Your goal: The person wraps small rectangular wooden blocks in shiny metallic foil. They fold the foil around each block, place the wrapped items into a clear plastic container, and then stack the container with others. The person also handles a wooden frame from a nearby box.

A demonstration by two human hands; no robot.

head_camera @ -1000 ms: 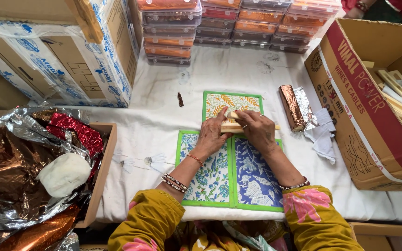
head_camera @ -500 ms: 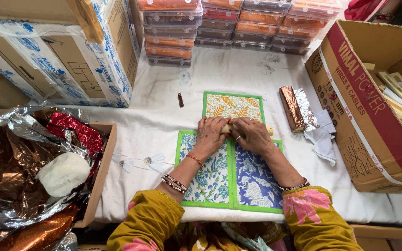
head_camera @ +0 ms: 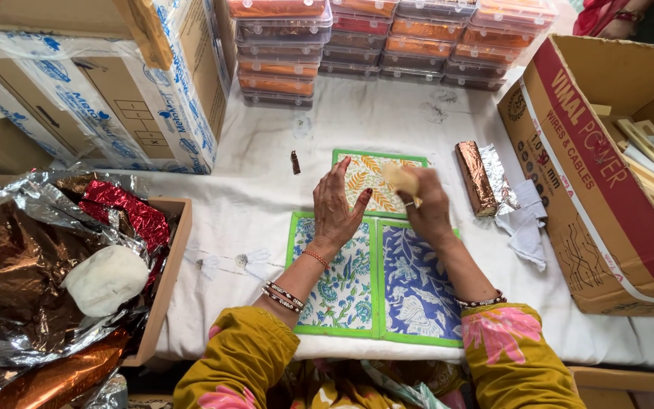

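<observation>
I am holding a pale, soft dough lump [head_camera: 403, 182] pinched in my right hand [head_camera: 427, 206] above the far orange-printed mat [head_camera: 376, 176], left hand [head_camera: 334, 204] flat and empty; shaping appears unfinished.

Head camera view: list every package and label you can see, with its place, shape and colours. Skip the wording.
Cardboard box: right edge, open, brown, red side panel with white print.
Taped carton: top left, brown, wrapped in clear tape with blue print.
Plastic containers: top centre, stacked clear flat tubs, orange and red contents.
Foil-wrapped block: right of the hands, long, copper-brown.
Wooden tray: left, holding crumpled foil.
</observation>
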